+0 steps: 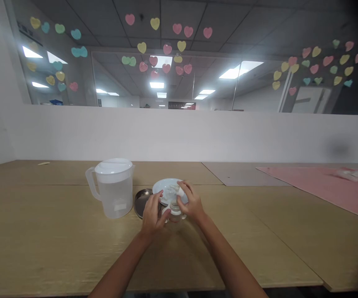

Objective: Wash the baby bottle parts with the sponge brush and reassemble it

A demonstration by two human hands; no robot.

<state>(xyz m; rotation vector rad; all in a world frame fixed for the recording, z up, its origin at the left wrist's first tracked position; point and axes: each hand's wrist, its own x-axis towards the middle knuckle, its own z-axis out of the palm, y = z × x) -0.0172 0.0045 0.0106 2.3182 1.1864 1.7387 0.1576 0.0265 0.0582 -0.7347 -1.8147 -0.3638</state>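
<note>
My right hand pinches a small white object above a small clear glass jar. The object's exact kind is partly hidden by my fingers. Just left of the jar, my left hand has its fingers apart, with the thumb close to or touching the jar's side. Small white bits lie around the jar's base. Behind both hands sits a white plate with something clear or whitish on it. A round dark metal tin stands left of the plate, partly covered by my left hand.
A translucent lidded pitcher with a handle stands at the left, close to the tin. A pink mat lies at the right with a crumpled whitish item on it. Behind the wooden table rises a white wall with windows above.
</note>
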